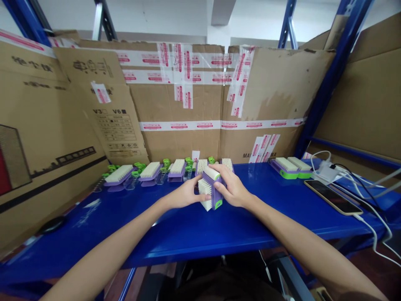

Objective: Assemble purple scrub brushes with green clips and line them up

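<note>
Above the blue table [200, 238], I hold a purple and green scrub brush [216, 194] with cream bristles between both hands. The brush is tipped up, its bristles facing left and a cream roller-like piece at its top. My left hand [184, 194] grips the bristle side with thumb and fingers. Closed around the purple back and the top is my right hand [233, 186]. Behind it stands a row of similar items, among them a purple brush [118, 174] at the left, with green-topped clear pieces [137, 171] between them.
Two green-ended purple brushes [290, 168] lie at the back right. A phone [333, 196] on a charging cable rests near white plugs and cables [326, 171]. Taped cardboard [181, 100] walls the back and sides, inside blue metal posts [328, 92]. A dark round object [52, 224] is at left.
</note>
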The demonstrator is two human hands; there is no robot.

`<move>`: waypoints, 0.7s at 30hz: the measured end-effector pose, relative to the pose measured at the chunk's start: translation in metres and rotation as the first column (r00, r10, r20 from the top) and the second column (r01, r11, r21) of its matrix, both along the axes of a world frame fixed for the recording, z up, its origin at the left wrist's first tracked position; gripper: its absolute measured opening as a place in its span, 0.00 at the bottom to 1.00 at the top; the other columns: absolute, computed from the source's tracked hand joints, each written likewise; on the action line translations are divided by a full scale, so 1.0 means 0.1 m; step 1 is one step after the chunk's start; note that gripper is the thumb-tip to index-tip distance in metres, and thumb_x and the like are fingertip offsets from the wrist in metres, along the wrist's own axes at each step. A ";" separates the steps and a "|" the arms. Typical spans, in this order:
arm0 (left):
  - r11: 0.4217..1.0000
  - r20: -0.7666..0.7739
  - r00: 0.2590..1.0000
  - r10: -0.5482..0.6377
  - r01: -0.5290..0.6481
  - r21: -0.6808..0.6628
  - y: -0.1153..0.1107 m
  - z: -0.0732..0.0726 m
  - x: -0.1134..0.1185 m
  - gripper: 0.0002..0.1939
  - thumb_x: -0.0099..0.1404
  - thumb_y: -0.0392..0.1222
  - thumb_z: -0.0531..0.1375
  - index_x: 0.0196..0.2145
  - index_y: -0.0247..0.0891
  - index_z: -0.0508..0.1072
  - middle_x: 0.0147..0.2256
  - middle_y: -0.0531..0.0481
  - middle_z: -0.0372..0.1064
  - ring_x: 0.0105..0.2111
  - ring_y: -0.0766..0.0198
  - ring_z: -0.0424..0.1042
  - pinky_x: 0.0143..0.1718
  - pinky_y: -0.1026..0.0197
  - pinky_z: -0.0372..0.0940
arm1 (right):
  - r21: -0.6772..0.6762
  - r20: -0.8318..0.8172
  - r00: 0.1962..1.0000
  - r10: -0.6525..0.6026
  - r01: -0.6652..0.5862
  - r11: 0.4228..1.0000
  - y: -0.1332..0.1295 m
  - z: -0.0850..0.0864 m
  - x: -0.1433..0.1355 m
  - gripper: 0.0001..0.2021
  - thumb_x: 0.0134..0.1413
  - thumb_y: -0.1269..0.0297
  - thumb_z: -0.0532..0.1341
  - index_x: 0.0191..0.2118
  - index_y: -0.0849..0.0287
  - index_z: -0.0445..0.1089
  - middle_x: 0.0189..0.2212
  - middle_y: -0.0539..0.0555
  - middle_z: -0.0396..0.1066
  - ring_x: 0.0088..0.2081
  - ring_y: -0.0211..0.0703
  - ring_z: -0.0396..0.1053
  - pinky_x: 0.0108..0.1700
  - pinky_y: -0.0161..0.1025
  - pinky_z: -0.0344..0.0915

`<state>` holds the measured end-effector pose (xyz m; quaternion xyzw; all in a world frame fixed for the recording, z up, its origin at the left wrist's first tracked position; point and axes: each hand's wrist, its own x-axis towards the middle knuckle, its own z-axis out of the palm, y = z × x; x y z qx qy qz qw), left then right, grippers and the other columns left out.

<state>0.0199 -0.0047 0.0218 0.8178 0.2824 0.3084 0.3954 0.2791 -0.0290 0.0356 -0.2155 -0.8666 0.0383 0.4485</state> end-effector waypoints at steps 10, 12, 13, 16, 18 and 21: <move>0.991 0.028 0.997 0.066 -0.069 0.111 0.05 0.05 -0.07 0.45 0.66 0.72 0.73 0.67 0.37 0.74 0.59 0.36 0.80 0.55 0.41 0.80 0.59 0.45 0.75 | 0.030 -0.060 0.995 -0.083 0.085 0.996 0.01 -0.01 -0.01 0.27 0.81 0.49 0.57 0.77 0.48 0.60 0.66 0.65 0.74 0.65 0.64 0.73 0.67 0.67 0.72; 0.984 0.032 0.995 0.096 -0.100 0.145 0.06 0.07 -0.08 0.43 0.67 0.71 0.73 0.65 0.37 0.74 0.59 0.36 0.80 0.55 0.42 0.80 0.59 0.45 0.74 | 0.030 -0.059 0.995 -0.080 0.081 0.996 0.01 0.00 -0.01 0.26 0.81 0.52 0.56 0.77 0.48 0.60 0.65 0.64 0.73 0.65 0.64 0.73 0.67 0.67 0.72; 0.981 0.035 0.993 0.111 -0.115 0.159 0.05 0.08 -0.08 0.42 0.67 0.70 0.73 0.65 0.37 0.75 0.58 0.36 0.80 0.54 0.42 0.80 0.58 0.46 0.74 | 0.028 -0.061 0.995 -0.081 0.082 0.996 0.01 0.00 -0.01 0.25 0.81 0.53 0.56 0.76 0.48 0.60 0.65 0.64 0.73 0.65 0.63 0.73 0.67 0.66 0.72; 0.972 0.033 0.988 0.149 -0.152 0.178 0.02 0.08 -0.05 0.41 0.65 0.68 0.75 0.64 0.37 0.74 0.55 0.38 0.80 0.49 0.46 0.81 0.52 0.49 0.76 | 0.022 -0.072 0.994 -0.088 0.089 0.996 0.02 0.00 -0.01 0.23 0.81 0.58 0.54 0.75 0.49 0.62 0.64 0.64 0.73 0.65 0.62 0.73 0.66 0.65 0.73; 0.961 0.024 0.984 0.176 -0.177 0.213 0.00 0.08 -0.04 0.41 0.64 0.66 0.76 0.64 0.38 0.74 0.55 0.39 0.80 0.49 0.46 0.81 0.52 0.48 0.76 | 0.010 -0.070 0.992 -0.101 0.102 0.995 0.03 -0.01 -0.02 0.23 0.81 0.58 0.55 0.74 0.50 0.62 0.63 0.64 0.73 0.64 0.62 0.73 0.65 0.64 0.74; 0.925 0.001 0.975 0.223 -0.212 0.316 -0.02 0.08 -0.02 0.43 0.62 0.66 0.78 0.64 0.40 0.74 0.59 0.38 0.79 0.56 0.41 0.80 0.59 0.42 0.75 | -0.051 -0.041 0.988 -0.149 0.147 0.988 0.04 -0.03 -0.04 0.23 0.80 0.54 0.58 0.73 0.51 0.62 0.62 0.65 0.73 0.62 0.62 0.75 0.65 0.63 0.74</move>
